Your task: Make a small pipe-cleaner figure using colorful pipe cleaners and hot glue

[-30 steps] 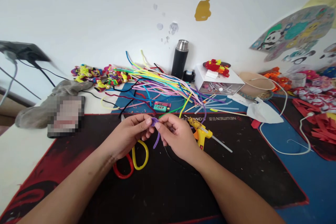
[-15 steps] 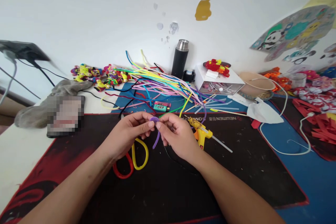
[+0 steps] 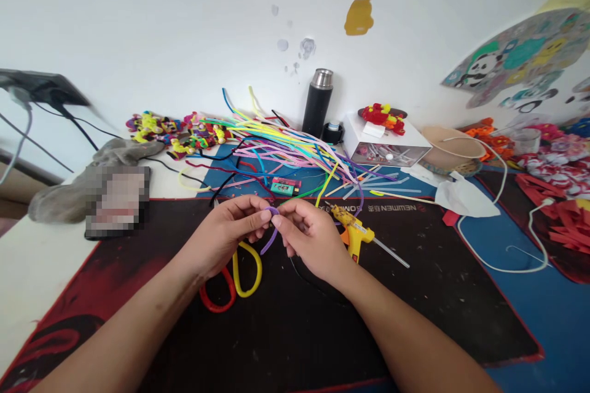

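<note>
Since the frame half a second ago, the loose tail of the purple fuzzy strip (image 3: 269, 242) has swung toward your left and its bent upper part shows less of a curl, while your hands have barely shifted. You have the strip raised above the dark mat (image 3: 299, 331), between the yellow-and-red scissors (image 3: 236, 273) and the yellow glue gun (image 3: 358, 237). Your left hand (image 3: 237, 221) pinches its upper bend between thumb and fingertips; your right hand (image 3: 306, 230) is closed to a pinch just beside it, thumb against the strip. Expect it to be very light, soft outside and probably springy, likely keeping any bend you give it. It should grip easily and not slip; take it at the curved part, leaving the tail free. It looks narrow and evenly violet, arched at the top, with the tail slanting down; your fingers hide the rest.
</note>
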Available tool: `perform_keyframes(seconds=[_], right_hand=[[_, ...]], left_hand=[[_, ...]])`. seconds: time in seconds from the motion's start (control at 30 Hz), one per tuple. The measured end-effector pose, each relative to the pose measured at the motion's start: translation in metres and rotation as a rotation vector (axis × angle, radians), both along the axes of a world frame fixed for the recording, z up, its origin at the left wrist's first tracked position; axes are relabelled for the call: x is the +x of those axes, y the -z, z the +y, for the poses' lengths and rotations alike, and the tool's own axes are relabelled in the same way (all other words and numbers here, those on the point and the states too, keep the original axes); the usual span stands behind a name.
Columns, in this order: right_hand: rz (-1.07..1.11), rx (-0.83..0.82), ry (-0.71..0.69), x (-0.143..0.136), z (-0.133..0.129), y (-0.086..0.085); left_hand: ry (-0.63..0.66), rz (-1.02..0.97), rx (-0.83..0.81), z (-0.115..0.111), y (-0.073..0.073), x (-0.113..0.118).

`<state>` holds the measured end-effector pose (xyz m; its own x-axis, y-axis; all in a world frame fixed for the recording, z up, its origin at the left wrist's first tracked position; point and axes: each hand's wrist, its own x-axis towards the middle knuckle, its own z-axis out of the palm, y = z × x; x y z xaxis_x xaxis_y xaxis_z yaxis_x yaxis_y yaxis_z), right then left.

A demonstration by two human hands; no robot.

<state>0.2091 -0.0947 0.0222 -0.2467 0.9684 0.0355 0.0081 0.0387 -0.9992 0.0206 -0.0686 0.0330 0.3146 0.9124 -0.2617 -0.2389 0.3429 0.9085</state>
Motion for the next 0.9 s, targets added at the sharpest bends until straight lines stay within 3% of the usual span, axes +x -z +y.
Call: perform_keyframes(seconds=[0.27, 0.47, 0.63, 0.7, 0.9], right_hand=[[-0.014, -0.006, 0.02, 0.0, 0.0, -0.002], [0.027, -0.044, 0.1, 0.006, 0.005, -0.013], [0.107, -0.129, 0.107, 0.013, 0.011, -0.01], [0.119, -0.15, 0.099, 0.015, 0.013, -0.007], [0.027, -0.119, 0.067, 0.014, 0.012, -0.007]], left_hand=[[0.014, 0.035, 0.052, 0.0, 0.003, -0.003], [-0.224, 0.095, 0.241, 0.012, -0.001, -0.018], [-0.293, 0.274, 0.395, 0.019, -0.005, -0.031], [-0.232, 0.41, 0.441, 0.019, -0.007, -0.035], [0.187, 0.78, 0.712, 0.021, -0.014, -0.045]])
